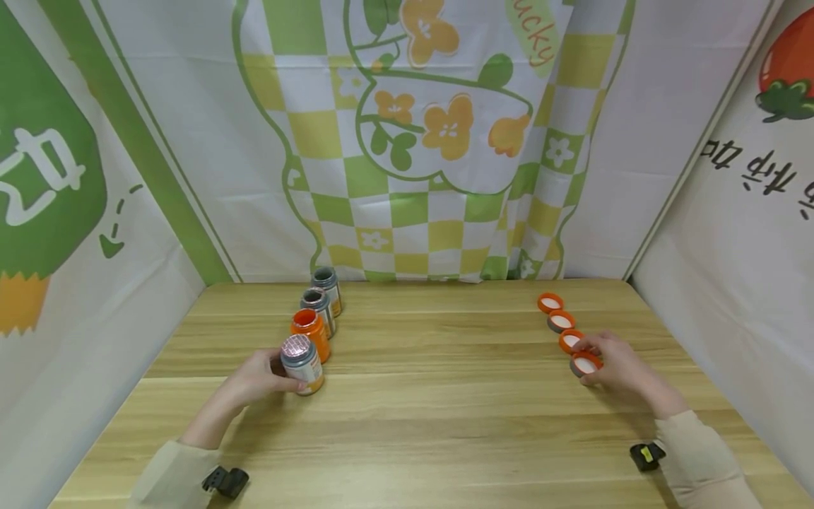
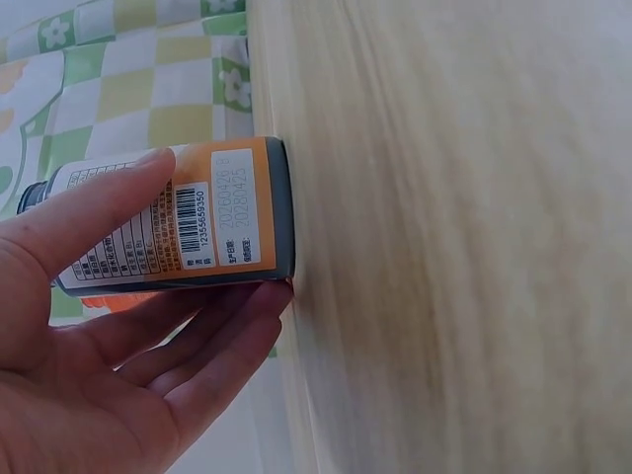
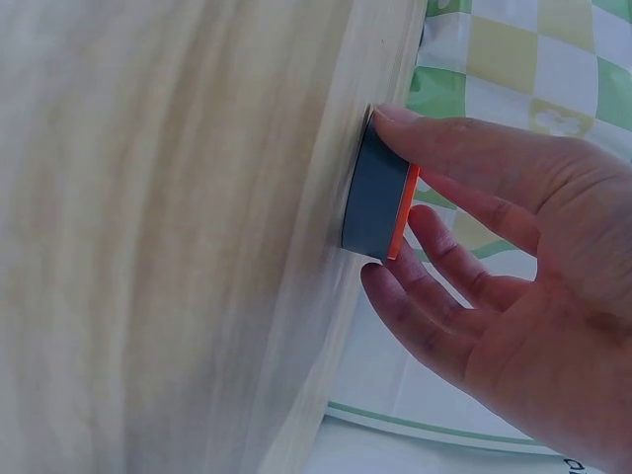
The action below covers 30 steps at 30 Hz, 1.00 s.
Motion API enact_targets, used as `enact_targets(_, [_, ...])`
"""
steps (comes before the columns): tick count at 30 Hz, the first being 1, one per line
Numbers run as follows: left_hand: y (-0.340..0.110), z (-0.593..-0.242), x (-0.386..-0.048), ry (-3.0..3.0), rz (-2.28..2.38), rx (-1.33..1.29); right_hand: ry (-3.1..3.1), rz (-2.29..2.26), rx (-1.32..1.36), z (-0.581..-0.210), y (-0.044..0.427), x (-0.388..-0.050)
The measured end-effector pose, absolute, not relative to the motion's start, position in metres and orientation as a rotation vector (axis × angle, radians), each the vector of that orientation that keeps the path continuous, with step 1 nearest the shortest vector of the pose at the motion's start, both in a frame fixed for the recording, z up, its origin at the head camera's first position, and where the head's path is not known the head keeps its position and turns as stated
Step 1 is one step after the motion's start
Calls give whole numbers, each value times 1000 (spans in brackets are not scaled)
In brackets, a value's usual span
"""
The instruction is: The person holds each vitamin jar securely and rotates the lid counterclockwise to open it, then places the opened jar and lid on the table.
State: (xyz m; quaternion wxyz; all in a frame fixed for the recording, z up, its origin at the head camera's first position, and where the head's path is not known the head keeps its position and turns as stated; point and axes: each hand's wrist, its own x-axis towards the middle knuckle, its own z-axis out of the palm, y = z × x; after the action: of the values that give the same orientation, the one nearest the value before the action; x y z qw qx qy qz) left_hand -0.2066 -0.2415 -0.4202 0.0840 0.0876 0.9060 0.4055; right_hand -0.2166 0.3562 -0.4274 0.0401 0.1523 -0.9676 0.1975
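Observation:
My left hand (image 1: 261,378) holds the nearest jar (image 1: 302,366), a grey one with a white and orange label and a shiny seal over its mouth. In the left wrist view its thumb lies across the label of the upright jar (image 2: 197,222), with the fingers along the other side. At the right, my right hand (image 1: 615,367) pinches the nearest lid (image 1: 586,365), grey outside with an orange rim and white liner. The right wrist view has the thumb against the grey side of this lid (image 3: 377,197), which lies on the table, rim up.
Behind the held jar stand an orange jar (image 1: 310,332) and two grey jars (image 1: 320,309) (image 1: 327,288) with open mouths, in a row. More upturned lids (image 1: 561,322) line up behind the pinched one. The wooden table (image 1: 432,396) ends at a patterned cloth (image 1: 413,212).

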Motion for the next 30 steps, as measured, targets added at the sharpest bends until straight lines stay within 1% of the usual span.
enact_targets(15, [-244, -419, -207, 2737, 1163, 270, -2954, 606, 467, -430, 357, -218])
enact_targets(25, [-248, -420, -202, 2777, 1097, 248, -2953, 626, 481, -427, 356, -218])
enact_targets(30, [-252, -418, -197, 2820, 1031, 195, -2957, 589, 477, -423, 354, -216])
